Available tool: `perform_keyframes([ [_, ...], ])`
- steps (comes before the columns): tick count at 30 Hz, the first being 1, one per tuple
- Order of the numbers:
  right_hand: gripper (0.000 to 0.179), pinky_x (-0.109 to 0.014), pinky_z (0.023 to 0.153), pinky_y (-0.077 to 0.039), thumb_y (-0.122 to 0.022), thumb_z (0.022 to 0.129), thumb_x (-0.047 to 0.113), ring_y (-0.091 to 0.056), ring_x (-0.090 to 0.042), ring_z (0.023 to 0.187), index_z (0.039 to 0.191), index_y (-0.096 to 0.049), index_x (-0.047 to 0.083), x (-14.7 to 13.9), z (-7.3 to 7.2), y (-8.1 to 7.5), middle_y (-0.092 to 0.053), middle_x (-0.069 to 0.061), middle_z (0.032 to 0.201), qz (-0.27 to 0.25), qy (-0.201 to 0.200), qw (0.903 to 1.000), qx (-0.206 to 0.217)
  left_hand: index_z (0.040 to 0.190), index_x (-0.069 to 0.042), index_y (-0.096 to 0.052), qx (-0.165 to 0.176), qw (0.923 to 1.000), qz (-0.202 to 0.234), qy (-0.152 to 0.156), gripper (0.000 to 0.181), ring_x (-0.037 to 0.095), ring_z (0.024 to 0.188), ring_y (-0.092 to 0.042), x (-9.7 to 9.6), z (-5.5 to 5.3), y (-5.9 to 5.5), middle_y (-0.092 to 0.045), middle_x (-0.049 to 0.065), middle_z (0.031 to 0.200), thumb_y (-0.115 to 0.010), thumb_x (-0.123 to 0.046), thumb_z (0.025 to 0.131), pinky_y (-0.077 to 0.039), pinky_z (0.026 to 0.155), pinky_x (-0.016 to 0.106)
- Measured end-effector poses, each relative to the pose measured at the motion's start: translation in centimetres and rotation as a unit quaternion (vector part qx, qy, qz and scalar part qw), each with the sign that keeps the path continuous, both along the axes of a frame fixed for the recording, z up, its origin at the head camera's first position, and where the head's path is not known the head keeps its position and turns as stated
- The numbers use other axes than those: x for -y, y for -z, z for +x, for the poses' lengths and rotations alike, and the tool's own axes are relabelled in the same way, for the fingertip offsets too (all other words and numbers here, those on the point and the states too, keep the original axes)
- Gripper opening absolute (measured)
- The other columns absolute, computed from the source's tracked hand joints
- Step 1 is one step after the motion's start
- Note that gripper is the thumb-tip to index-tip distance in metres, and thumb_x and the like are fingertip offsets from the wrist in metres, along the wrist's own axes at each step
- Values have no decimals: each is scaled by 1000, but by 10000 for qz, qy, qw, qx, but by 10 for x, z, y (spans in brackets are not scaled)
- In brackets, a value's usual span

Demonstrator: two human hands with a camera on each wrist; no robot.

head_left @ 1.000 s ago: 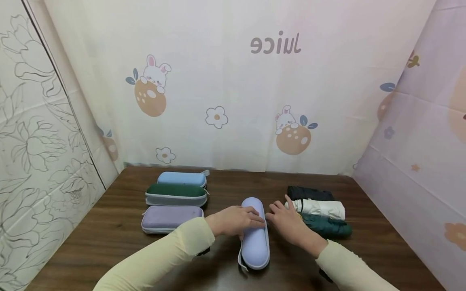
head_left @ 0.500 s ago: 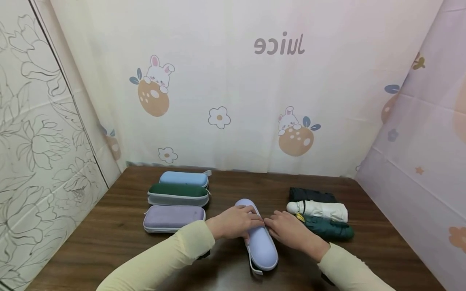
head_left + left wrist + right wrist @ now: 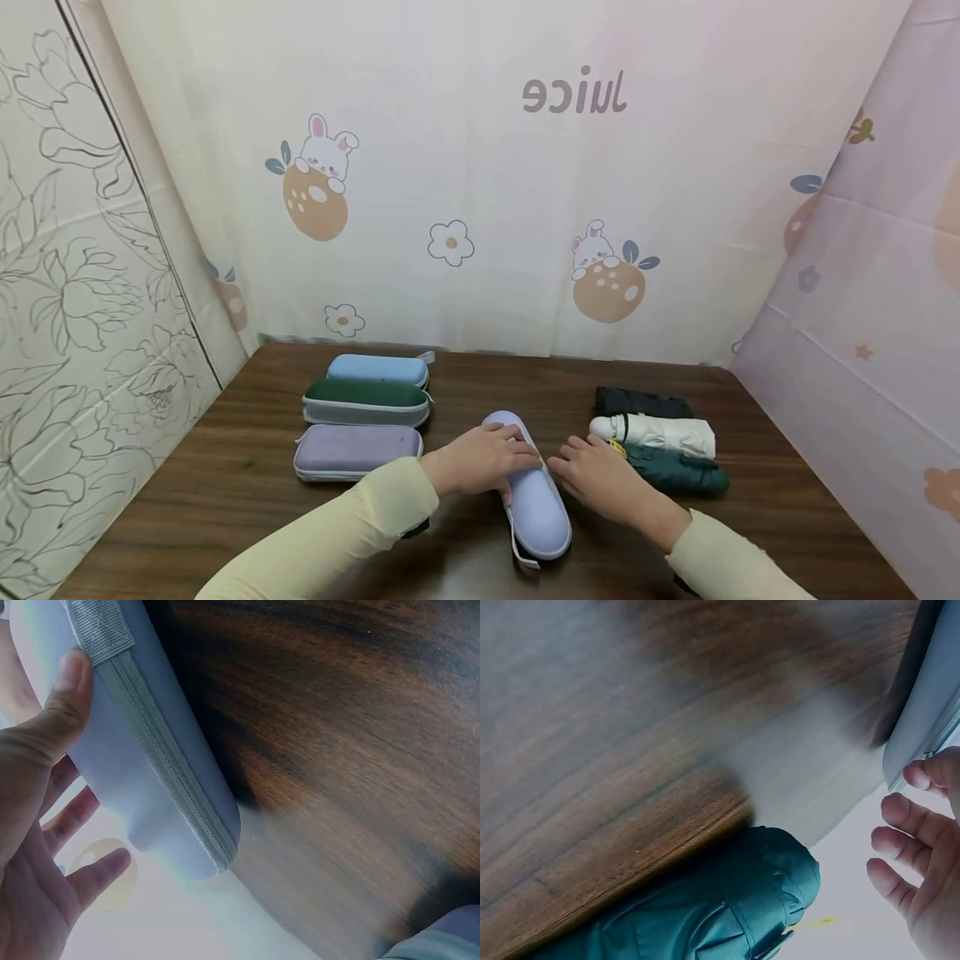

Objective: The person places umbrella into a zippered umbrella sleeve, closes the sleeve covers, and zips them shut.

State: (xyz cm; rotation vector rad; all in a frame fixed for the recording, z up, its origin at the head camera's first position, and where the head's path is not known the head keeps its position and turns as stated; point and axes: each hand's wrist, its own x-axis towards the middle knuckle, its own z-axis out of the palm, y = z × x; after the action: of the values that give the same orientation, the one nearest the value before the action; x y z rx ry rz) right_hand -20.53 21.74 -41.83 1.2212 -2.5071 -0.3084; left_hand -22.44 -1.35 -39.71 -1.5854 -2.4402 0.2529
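we locate the lilac case on the wooden table; all positions below refer to this case. its long axis lies at a slant, and a zipper runs along its side. the left hand grips the case from above: its fingers are bent across the top, and its thumb rests on the side, just beside a grey fabric tab. the right hand is placed just right of the case, its fingers partly bent, one fingertip by the zipper edge; we cannot tell whether it pinches anything there. to the left of the case we find, front to back, a purple case, a dark green case and a light blue case. to its right we find, front to back, a teal folded umbrella, a white folded umbrella and a black folded umbrella. behind the case hangs a printed curtain.
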Motion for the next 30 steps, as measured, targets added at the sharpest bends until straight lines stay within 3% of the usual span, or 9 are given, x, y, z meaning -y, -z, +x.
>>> perform_keyframes([
  [5, 8, -30, 62, -34, -70, 86, 25, -48, -14, 72, 89, -64, 19, -7, 6, 5, -57, 4, 78, 5, -67, 10000, 57, 129, -25, -60, -150, 9999, 34, -41, 58, 11, 113, -49, 0, -2, 2, -59, -13, 125, -66, -55, 79, -40, 97, 31],
  [12, 7, -28, 59, -30, -70, 86, 23, -45, -12, 70, 86, -63, 21, -19, 19, 7, -54, 7, 75, 74, -91, 9995, 276, 124, -24, -63, -114, 9989, -34, -449, 56, 10, 104, -49, 1, -4, 3, -62, -12, 118, -56, -62, 83, -42, 96, 33],
  [18, 12, -27, 57, -31, -73, 82, 21, -47, -13, 71, 83, -61, 20, -30, 30, 7, -55, 7, 75, -69, 79, 9996, 276, 120, -21, -63, -140, 9941, -38, -1074, 58, 13, 97, -47, 1, -2, 9, -60, -5, 109, -48, -65, 86, -47, 76, 29],
  [26, 11, -25, 54, -30, -69, 86, 18, -41, -7, 67, 83, -59, 21, -29, 40, 8, -53, 13, 73, -973, 598, 9900, 823, 105, -16, -64, -965, 9840, 90, -1492, 57, 15, 83, -45, -5, 4, 19, -56, -1, 92, -42, -66, 88, -42, 53, 26],
  [30, 8, -26, 56, -35, -67, 88, 17, -45, -6, 68, 84, -61, 21, -23, 43, 11, -55, 16, 76, -1265, 776, 9839, 996, 103, -16, -65, -1117, 9796, 101, -1668, 57, 16, 80, -45, -9, 6, 20, -55, 0, 88, -40, -66, 89, -40, 49, 27],
])
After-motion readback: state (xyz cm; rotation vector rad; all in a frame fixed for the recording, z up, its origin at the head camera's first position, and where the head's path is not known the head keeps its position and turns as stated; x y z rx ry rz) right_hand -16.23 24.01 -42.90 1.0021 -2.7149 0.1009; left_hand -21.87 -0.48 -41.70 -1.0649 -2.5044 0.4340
